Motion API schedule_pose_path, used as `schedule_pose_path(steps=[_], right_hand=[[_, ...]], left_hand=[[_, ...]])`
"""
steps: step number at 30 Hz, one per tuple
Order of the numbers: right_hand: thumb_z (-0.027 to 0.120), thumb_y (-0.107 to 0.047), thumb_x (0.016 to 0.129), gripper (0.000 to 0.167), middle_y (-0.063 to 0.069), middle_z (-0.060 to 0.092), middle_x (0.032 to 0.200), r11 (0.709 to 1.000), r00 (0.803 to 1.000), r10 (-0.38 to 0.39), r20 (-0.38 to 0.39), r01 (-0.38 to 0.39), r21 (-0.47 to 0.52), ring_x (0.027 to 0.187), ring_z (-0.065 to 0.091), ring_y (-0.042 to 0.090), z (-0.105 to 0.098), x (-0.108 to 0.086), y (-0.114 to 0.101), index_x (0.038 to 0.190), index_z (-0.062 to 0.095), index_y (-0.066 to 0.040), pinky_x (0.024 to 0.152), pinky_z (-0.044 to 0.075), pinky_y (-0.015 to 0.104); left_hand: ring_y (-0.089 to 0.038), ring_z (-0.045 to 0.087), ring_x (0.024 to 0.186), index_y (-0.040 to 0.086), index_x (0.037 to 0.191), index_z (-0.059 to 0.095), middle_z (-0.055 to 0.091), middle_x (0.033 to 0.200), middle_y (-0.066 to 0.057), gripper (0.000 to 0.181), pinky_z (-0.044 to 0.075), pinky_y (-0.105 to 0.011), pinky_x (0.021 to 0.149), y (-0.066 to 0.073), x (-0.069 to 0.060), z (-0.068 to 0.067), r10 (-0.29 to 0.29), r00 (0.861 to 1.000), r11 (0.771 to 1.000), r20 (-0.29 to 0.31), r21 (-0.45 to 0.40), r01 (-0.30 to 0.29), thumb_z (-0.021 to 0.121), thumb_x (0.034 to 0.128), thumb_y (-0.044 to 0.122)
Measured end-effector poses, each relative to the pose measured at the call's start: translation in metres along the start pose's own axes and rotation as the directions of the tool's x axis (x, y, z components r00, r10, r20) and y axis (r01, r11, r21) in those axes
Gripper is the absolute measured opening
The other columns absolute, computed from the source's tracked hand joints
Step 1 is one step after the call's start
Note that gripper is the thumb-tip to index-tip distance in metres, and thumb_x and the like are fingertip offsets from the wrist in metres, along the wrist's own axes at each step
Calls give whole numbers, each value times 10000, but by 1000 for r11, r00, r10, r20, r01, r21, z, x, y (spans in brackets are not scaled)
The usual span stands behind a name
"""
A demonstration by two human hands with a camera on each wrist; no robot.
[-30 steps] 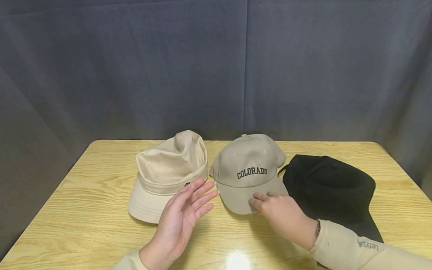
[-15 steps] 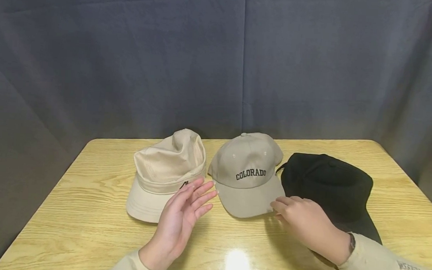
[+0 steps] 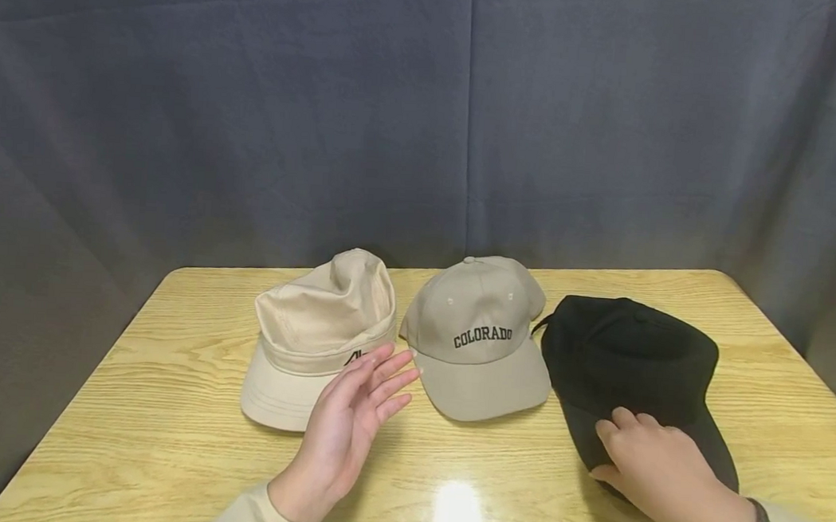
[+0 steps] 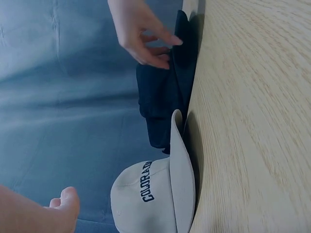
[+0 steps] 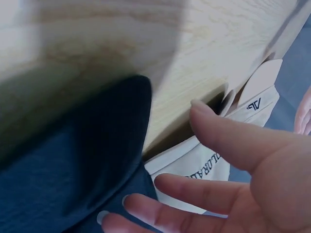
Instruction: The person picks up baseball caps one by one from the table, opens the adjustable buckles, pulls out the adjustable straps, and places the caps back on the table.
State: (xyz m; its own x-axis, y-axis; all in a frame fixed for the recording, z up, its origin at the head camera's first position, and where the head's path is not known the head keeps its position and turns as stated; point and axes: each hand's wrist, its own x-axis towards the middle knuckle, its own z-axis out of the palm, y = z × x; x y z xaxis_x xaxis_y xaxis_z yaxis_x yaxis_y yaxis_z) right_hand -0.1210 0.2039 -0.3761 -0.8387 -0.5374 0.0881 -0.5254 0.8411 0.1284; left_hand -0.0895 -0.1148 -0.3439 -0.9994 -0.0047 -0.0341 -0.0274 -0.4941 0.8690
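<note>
Three caps lie in a row on the wooden table (image 3: 186, 406). At the right, my right hand (image 3: 671, 476) hovers over the brim of the black cap (image 3: 628, 350). Its thumb and fingers are spread apart in the right wrist view, with nothing gripped; contact with the cap cannot be made out. In the middle is a grey-beige baseball cap (image 3: 483, 313) lettered COLORADO. A cream cap (image 3: 314, 318) with a slouched crown and a dark logo sits at the left. My left hand (image 3: 338, 444) is held open in front of it, partly covering the logo and brim, and holds nothing.
A dark grey-blue curtain (image 3: 325, 128) hangs behind the table and along both sides. The black cap's strap (image 3: 539, 324) sticks out towards the COLORADO cap. A bright light reflection lies on the near tabletop.
My right hand has left the COLORADO cap's brim and moved right and nearer, over the black cap's brim. The COLORADO cap's brim has turned slightly. My left hand has stayed in place.
</note>
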Motion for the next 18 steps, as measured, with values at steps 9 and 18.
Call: schedule_pose_path(steps=[9,18], right_hand=[[887,-425,609,597,45,447,814,998,992,47,113,-42,-41,667,519,220,9,-17,10,985,605,-58,449,422,322],[908,-245,616,699,197,485,1014,995,988,43,151,-29,-94,682,471,294,20,-32,20,1210,598,-49,453,431,377]], left_hand=[[-203,614,1120,-45,1349,424,581,1300,-161,393,477,-319,936,-3,0,0,-4,1000,1000,3,6,4,340,1050,196],[-200,623,1104,-33,1324,452,600,1277,-146,374,484,-318,922,-4,1,-1,-1,1000,1000,-2,0,1,358,1049,203]])
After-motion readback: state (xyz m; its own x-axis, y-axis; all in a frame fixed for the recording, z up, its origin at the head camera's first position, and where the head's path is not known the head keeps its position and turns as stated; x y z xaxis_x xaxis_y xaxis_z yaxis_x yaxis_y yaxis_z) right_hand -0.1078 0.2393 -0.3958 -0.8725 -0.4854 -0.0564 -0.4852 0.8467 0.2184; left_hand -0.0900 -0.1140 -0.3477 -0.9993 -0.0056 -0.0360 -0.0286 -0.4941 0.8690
